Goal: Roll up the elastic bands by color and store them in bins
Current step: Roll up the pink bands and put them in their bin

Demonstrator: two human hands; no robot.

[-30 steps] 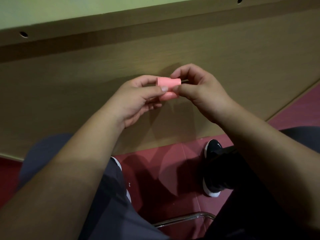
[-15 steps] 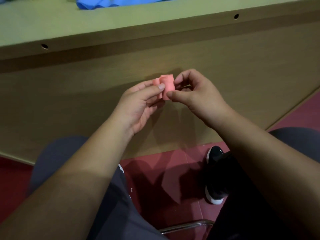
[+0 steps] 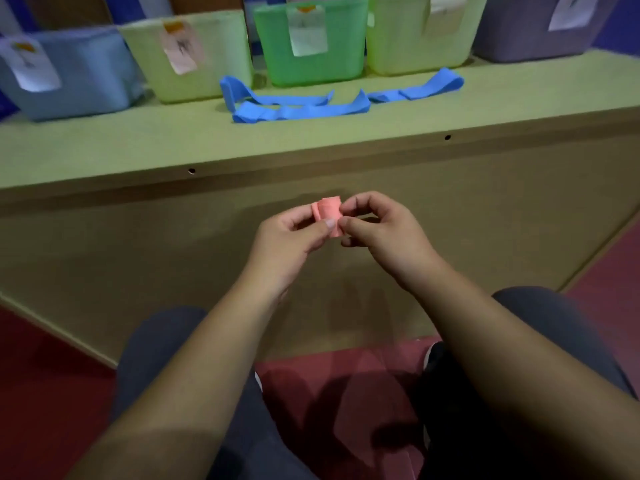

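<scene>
Roll of pink band [image 3: 328,213], long axis near upright, sits well below the green bin [image 3: 311,67], pinched from either side by left hand [image 3: 289,242] and right hand [image 3: 386,237], fingers curled onto it, both equally near

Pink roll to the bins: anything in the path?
Only the loose blue bands, flat on the table in front of the bins. The pink roll, pinched by left hand and right hand, is below the table edge, so it likely passes over them.
</scene>
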